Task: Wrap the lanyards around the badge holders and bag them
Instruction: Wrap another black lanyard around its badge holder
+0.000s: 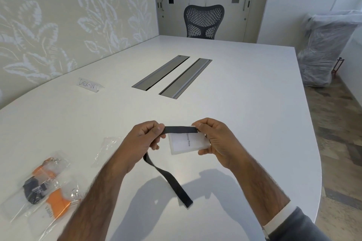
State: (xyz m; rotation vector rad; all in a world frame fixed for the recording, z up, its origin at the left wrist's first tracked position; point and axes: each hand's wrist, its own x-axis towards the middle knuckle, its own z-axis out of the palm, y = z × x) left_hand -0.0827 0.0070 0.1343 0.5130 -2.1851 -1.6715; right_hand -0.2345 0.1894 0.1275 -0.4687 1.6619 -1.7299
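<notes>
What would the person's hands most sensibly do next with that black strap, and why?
Probably the left hand should carry the black lanyard around the badge holder, which the right hand holds. Only one stretch lies across its top edge, and a long tail hangs loose.

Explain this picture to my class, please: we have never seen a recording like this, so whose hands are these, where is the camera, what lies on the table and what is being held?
There is no machine here. A person wears a wide-angle camera on the head, looking forward and down, so you see their own two arms. The right hand holds a clear badge holder with a printed name card inside. The left hand pinches a black lanyard, stretched across the holder's top, its loose end trailing down to the white table. At the left lie bagged badges with orange and black lanyards, and an empty clear bag. Farther back stands a handwritten CHECK-IN sign.
</notes>
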